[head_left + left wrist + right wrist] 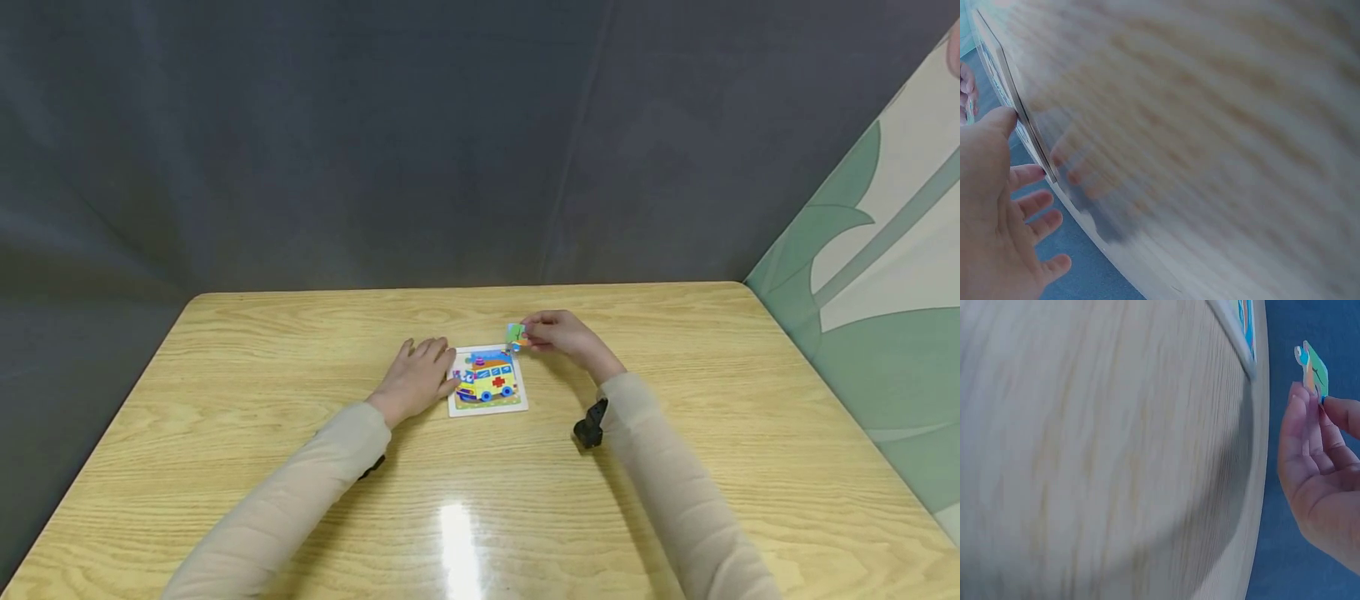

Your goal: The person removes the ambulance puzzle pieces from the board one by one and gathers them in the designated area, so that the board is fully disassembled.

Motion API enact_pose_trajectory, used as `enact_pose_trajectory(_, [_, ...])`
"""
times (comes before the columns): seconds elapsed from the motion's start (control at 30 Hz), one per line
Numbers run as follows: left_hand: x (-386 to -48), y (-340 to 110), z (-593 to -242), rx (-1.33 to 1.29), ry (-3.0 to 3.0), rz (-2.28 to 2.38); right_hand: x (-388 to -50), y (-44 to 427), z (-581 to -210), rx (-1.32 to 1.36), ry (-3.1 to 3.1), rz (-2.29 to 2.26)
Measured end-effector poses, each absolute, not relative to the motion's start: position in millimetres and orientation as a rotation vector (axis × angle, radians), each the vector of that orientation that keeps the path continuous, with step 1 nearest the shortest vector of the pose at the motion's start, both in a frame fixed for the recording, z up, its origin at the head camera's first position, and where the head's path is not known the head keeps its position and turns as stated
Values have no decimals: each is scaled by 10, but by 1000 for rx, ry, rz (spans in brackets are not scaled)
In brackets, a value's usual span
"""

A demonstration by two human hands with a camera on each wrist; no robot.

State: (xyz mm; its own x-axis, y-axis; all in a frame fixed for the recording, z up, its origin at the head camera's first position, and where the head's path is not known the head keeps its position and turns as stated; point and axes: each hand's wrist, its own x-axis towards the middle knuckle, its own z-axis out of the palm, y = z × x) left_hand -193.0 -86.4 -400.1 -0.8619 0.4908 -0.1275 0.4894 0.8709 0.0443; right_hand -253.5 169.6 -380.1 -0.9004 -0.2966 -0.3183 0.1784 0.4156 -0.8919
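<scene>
A square jigsaw puzzle (pixel 487 382) with a white frame lies on the table and pictures a yellow ambulance. At its upper left a gap shows the pale backing. My left hand (pixel 417 377) rests along the puzzle's left edge, thumb and fingertips touching the frame; in the left wrist view its fingers (pixel 1035 201) are spread. Between thumb and fingers my right hand (pixel 564 335) pinches a green puzzle piece (pixel 516 335) with a tree drawn on it, held just above the frame's upper right corner. The right wrist view shows that puzzle piece (pixel 1315 370) raised off the table.
The wooden table (pixel 300 333) has a light glare near its front edge. A dark curtain (pixel 450 150) hangs behind it, and a wall with painted leaves (pixel 885 275) stands on the right. Black wrist devices (pixel 590 425) are strapped on both arms.
</scene>
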Motion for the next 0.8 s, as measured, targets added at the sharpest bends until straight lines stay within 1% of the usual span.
enact_pose_trajectory(0.4, [-1934, -858, -4015, 765, 2902, 11, -2526, 2099, -3819, -15, 2244, -1558])
enact_pose_trajectory(0.8, [-1942, -861, -4023, 742, 2885, 13, -2524, 2384, -3879, 48, 2222, -1535])
